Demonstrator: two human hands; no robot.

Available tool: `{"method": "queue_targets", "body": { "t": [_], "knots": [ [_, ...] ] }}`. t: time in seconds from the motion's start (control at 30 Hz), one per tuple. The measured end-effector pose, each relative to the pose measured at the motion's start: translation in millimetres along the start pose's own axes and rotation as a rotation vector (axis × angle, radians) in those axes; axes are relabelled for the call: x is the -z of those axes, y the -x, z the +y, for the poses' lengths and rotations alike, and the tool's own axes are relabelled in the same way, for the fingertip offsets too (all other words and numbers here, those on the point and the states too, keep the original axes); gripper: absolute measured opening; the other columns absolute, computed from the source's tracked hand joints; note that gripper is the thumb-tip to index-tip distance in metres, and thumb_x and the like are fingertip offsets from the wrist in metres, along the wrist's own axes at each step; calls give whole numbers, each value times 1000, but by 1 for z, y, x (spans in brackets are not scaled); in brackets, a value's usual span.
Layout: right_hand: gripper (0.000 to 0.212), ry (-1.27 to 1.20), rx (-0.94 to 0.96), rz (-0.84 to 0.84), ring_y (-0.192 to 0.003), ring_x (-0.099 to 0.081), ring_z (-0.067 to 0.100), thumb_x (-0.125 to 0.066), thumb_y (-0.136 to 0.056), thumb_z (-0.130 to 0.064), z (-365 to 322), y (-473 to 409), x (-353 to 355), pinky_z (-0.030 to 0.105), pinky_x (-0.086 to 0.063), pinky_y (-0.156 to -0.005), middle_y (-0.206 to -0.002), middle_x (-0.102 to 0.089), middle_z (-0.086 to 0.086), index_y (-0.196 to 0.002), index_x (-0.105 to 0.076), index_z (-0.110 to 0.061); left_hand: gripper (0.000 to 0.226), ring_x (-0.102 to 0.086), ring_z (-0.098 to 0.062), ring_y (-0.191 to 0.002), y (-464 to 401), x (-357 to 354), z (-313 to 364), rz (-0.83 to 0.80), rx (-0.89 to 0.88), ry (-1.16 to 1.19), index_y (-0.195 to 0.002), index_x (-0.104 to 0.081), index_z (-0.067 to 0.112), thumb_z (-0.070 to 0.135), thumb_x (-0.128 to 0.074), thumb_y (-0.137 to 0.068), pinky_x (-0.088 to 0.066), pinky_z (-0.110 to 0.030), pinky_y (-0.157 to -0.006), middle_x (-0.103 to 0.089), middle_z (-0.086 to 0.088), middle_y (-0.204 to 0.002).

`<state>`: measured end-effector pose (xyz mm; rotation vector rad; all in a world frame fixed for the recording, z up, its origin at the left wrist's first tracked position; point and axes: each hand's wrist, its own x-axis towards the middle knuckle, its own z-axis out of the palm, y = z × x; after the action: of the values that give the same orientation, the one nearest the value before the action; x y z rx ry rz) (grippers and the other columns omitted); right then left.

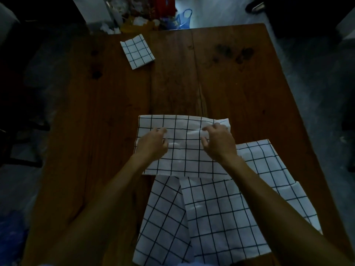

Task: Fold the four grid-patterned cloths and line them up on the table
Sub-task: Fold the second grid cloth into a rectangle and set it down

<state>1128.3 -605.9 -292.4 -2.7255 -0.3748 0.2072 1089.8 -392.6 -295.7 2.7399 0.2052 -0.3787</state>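
Note:
A white cloth with a black grid (184, 150) lies folded into a wide rectangle in the middle of the wooden table (107, 112). My left hand (153, 143) rests on its left part and my right hand (219, 141) on its right part, fingers curled onto the fabric. Whether they pinch it I cannot tell. Under its near edge lie unfolded grid cloths: one (163, 223) hanging toward me, another (226, 217) to its right, and a third (269, 166) spread at the right. A small folded grid cloth (137, 51) sits at the far left.
Beyond the table's far edge stand clutter, a yellow item (134, 25) and a blue plastic bag (182, 20). Dark stains (232, 52) mark the far right of the tabletop. A dark chair (19, 135) stands at the left.

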Motion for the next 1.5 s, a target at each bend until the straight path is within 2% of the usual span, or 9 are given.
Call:
{"method": "queue_targets", "body": {
  "t": [0.07, 0.23, 0.43, 0.6, 0.77, 0.87, 1.0, 1.17, 1.5],
  "knots": [
    [40, -33, 0, 83, -124, -44, 25, -56, -92, -28, 5, -14, -6, 37, -37, -100, -131, -52, 11, -130, -52, -16, 47, -51, -20, -110, -18, -7, 7, 38, -17, 2, -141, -35, 19, 26, -47, -96, -46, -34, -89, -47, -10, -133],
    [62, 97, 35, -139, -148, 0, 27, -41, -97, -45, 30, -28, -28, 46, -5, -117, -159, -10, 12, -150, -20, -21, 63, -9, -27, -146, -51, -28, 27, 22, -99, -56, -151, -10, 24, 35, -42, -98, -16, -46, -115, -7, -11, -159],
    [77, 167, -20, -245, -142, 25, 25, -3, -89, -67, 60, -36, -54, 47, 14, -115, -157, 20, 10, -150, 11, -24, 69, 28, -18, -140, -69, -72, 36, -86, -86, -93, -146, 20, 32, 60, -19, -95, 13, -43, -114, 31, -3, -153],
    [76, 155, -51, -259, -140, 33, 22, 10, -83, -69, 89, -37, -62, 46, 21, -113, -153, 32, 4, -147, 20, -28, 78, 37, -16, -136, -69, -89, 17, -36, 2, -98, -146, 23, 29, 71, -5, -87, 25, -37, -109, 39, 0, -149],
    [65, 101, 50, -10, -148, 5, 27, -20, -97, -55, 68, -39, -66, 50, 5, -117, -160, -3, 13, -151, -16, -18, 69, 28, -18, -141, -73, -89, 25, 16, -42, -98, -150, 12, 28, 60, -11, -93, 19, -40, -112, 26, -5, -155],
    [52, -29, -24, 139, -144, -20, 30, -37, -97, -41, 54, -44, -65, 51, -10, -117, -151, -34, 16, -140, -38, -14, 57, -6, -28, -146, -79, -83, 30, 146, -102, -78, -149, -20, 19, 44, -24, -97, -4, -48, -117, -17, -15, -156],
    [50, -18, -77, 122, -141, -27, 33, -37, -96, -40, 58, -45, -65, 52, -13, -115, -144, -42, 17, -137, -43, -12, 42, -45, -34, -123, -91, -77, 30, 256, -208, -114, -132, -49, 9, 19, -54, -91, -24, -52, -110, -55, -18, -122],
    [42, 20, -34, 86, -139, -32, 33, -51, -94, -30, 67, -54, -63, 52, -12, -115, -138, -50, 16, -132, -51, -12, 13, -56, -29, -96, -104, -74, 39, 310, -305, -119, -98, -64, 13, 16, -53, -90, -32, -48, -101, -60, -10, -92],
    [19, -63, 88, 120, -107, -56, 25, -48, -95, -24, 58, -84, -51, 54, -18, -113, -100, -64, 7, -97, -64, -15, 28, -55, -22, -74, -108, -63, 33, 351, -372, -15, -88, -59, 13, 26, -36, -97, -28, -33, -89, -59, -5, -74]
  ]
}}
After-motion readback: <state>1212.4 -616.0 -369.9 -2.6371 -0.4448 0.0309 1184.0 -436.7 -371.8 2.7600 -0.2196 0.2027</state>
